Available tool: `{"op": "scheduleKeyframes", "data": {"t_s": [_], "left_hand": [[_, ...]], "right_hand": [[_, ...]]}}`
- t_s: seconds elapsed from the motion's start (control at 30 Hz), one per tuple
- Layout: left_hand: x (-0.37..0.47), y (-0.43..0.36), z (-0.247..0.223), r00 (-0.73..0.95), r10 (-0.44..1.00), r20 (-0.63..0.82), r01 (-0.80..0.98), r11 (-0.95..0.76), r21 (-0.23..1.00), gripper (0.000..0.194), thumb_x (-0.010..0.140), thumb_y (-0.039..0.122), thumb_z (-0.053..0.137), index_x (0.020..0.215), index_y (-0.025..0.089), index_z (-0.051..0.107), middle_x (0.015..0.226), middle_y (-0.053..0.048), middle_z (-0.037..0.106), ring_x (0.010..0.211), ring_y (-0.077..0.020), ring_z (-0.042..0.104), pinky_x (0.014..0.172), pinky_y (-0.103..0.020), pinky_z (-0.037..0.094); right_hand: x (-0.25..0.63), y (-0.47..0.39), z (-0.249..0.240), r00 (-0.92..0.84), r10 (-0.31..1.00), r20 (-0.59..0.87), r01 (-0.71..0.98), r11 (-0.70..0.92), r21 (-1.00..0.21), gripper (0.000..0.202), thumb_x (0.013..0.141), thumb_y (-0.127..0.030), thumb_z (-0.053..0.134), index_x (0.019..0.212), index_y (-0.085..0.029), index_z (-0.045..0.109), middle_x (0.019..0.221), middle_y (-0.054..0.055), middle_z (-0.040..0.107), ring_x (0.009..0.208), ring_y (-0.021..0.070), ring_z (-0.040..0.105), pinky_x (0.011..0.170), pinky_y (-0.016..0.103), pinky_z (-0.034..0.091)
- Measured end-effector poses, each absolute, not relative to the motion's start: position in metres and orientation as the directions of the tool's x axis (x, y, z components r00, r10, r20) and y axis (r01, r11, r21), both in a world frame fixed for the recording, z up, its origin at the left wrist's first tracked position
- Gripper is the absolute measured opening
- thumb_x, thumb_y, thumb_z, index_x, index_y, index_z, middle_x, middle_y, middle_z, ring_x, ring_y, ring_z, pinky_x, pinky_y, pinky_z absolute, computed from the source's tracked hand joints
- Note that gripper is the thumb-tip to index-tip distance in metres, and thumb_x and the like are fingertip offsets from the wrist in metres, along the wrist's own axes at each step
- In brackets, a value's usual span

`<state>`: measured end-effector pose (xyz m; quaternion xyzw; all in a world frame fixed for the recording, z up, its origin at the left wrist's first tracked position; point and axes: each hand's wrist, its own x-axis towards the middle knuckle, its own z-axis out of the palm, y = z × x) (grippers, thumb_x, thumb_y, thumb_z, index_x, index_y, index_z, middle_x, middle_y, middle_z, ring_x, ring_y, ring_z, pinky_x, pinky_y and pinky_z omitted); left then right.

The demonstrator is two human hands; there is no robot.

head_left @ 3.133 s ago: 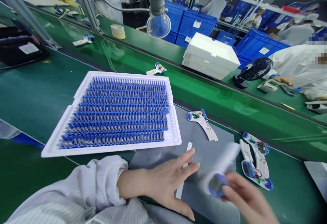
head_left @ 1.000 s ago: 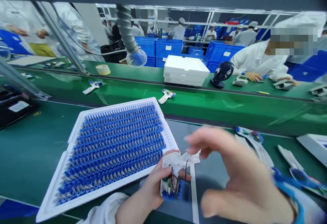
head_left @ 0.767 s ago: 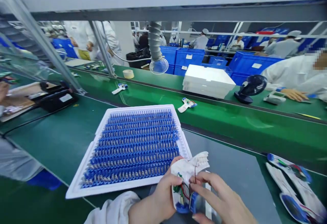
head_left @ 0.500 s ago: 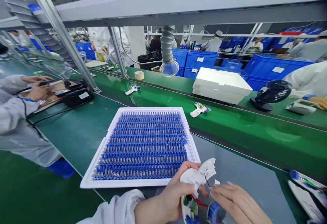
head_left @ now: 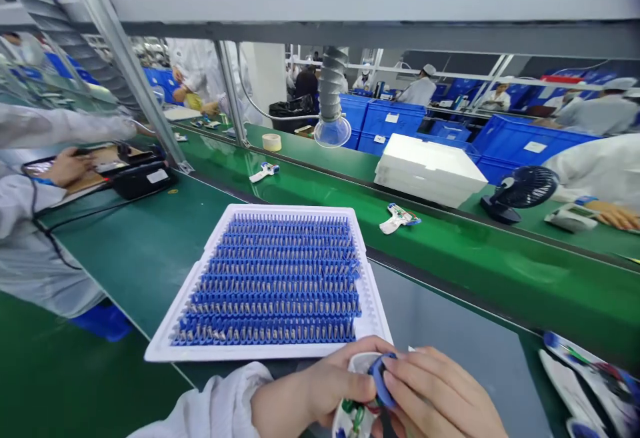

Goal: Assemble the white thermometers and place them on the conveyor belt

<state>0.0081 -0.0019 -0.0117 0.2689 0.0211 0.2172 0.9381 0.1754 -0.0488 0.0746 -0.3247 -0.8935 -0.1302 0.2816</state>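
My left hand grips a white plastic shell half with green and red wires showing inside it. My right hand pinches a small blue round part against the top of that shell. Both hands sit at the bottom edge, over a grey mat, just in front of a white tray filled with rows of blue parts with metal tips.
More white shells with blue ends lie at the lower right. A green conveyor carries single shells. Beyond stand a white foam box, a black fan and a fume hose. Co-workers' hands work at left and right.
My hands dropped lower in the picture and closed together. The blue part went from beside the shell to on top of it. The view tilted slightly.
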Motion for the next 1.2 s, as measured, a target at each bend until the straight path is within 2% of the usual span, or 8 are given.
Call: {"op": "scheduleKeyframes", "data": {"t_s": [0.17, 0.33, 0.5, 0.67, 0.87, 1.07, 1.13, 1.2], "left_hand": [[0.004, -0.004, -0.009, 0.905, 0.423, 0.049, -0.394, 0.787, 0.475, 0.070, 0.056, 0.044, 0.082, 0.110, 0.011, 0.052, 0.068, -0.005, 0.066, 0.057, -0.0148, 0.065, 0.045, -0.017, 0.050], [0.003, -0.008, -0.003, 0.912, 0.409, -0.010, -0.350, 0.792, 0.500, 0.069, 0.053, 0.041, 0.085, 0.110, 0.014, 0.058, 0.076, -0.004, 0.064, 0.063, -0.0133, 0.066, 0.047, -0.013, 0.050], [0.000, -0.011, 0.002, 0.927, 0.367, -0.079, -0.246, 0.754, 0.609, 0.061, 0.051, 0.038, 0.086, 0.104, 0.018, 0.063, 0.098, -0.003, 0.061, 0.063, -0.0071, 0.063, 0.051, -0.012, 0.051], [-0.001, -0.011, 0.004, 0.948, 0.281, -0.148, -0.115, 0.738, 0.665, 0.071, 0.046, 0.047, 0.086, 0.104, 0.014, 0.060, 0.064, 0.002, 0.060, 0.055, -0.0068, 0.059, 0.050, -0.012, 0.049], [0.001, -0.012, 0.000, 0.947, 0.254, -0.195, -0.094, 0.803, 0.588, 0.073, 0.046, 0.046, 0.086, 0.105, 0.013, 0.058, 0.066, -0.001, 0.063, 0.062, -0.0130, 0.064, 0.047, -0.014, 0.048], [0.004, -0.013, 0.001, 0.946, 0.277, -0.170, -0.152, 0.840, 0.520, 0.069, 0.048, 0.046, 0.085, 0.102, 0.012, 0.059, 0.070, -0.003, 0.064, 0.061, -0.0133, 0.064, 0.045, -0.014, 0.048], [0.003, -0.013, 0.002, 0.932, 0.319, -0.169, -0.183, 0.820, 0.542, 0.071, 0.050, 0.049, 0.083, 0.106, 0.013, 0.058, 0.076, -0.005, 0.065, 0.062, -0.0127, 0.063, 0.046, -0.015, 0.047], [0.001, -0.013, 0.003, 0.899, 0.415, -0.139, -0.222, 0.707, 0.672, 0.069, 0.056, 0.051, 0.080, 0.112, 0.018, 0.057, 0.104, -0.010, 0.063, 0.075, -0.0149, 0.064, 0.057, -0.019, 0.050]], "right_hand": [[0.160, -0.050, 0.089, -0.561, 0.564, 0.606, 0.704, 0.711, -0.010, 0.026, 0.098, -0.024, 0.041, 0.096, -0.017, 0.066, 0.087, 0.003, 0.071, 0.085, 0.0114, 0.066, 0.094, 0.020, 0.045], [0.162, -0.060, 0.084, -0.536, 0.564, 0.628, 0.669, 0.738, -0.091, 0.020, 0.097, -0.018, 0.045, 0.091, -0.014, 0.064, 0.081, 0.003, 0.070, 0.082, 0.0122, 0.064, 0.091, 0.023, 0.046], [0.175, -0.069, 0.080, -0.480, 0.685, 0.547, 0.584, 0.716, -0.383, 0.010, 0.093, -0.017, 0.050, 0.099, -0.014, 0.057, 0.084, 0.007, 0.064, 0.082, 0.0154, 0.058, 0.078, 0.030, 0.049], [0.179, -0.069, 0.073, -0.486, 0.771, 0.412, 0.502, 0.632, -0.591, 0.027, 0.084, -0.002, 0.050, 0.105, -0.018, 0.048, 0.089, 0.006, 0.060, 0.081, 0.0170, 0.050, 0.074, 0.036, 0.043], [0.178, -0.070, 0.071, -0.516, 0.753, 0.409, 0.540, 0.657, -0.527, 0.025, 0.086, -0.001, 0.044, 0.105, -0.017, 0.048, 0.089, 0.007, 0.056, 0.080, 0.0179, 0.045, 0.071, 0.034, 0.039], [0.176, -0.075, 0.076, -0.507, 0.790, 0.345, 0.493, 0.594, -0.635, 0.020, 0.085, -0.002, 0.042, 0.095, -0.019, 0.044, 0.083, 0.004, 0.054, 0.074, 0.0154, 0.045, 0.068, 0.030, 0.040], [0.175, -0.080, 0.072, -0.452, 0.818, 0.356, 0.453, 0.554, -0.698, 0.015, 0.088, -0.005, 0.041, 0.091, -0.020, 0.044, 0.080, 0.003, 0.053, 0.073, 0.0147, 0.047, 0.068, 0.029, 0.041], [0.176, -0.086, 0.061, -0.274, 0.897, 0.347, 0.410, 0.436, -0.801, 0.011, 0.092, -0.012, 0.041, 0.089, -0.021, 0.045, 0.078, 0.002, 0.052, 0.073, 0.0141, 0.048, 0.067, 0.028, 0.042]]}}
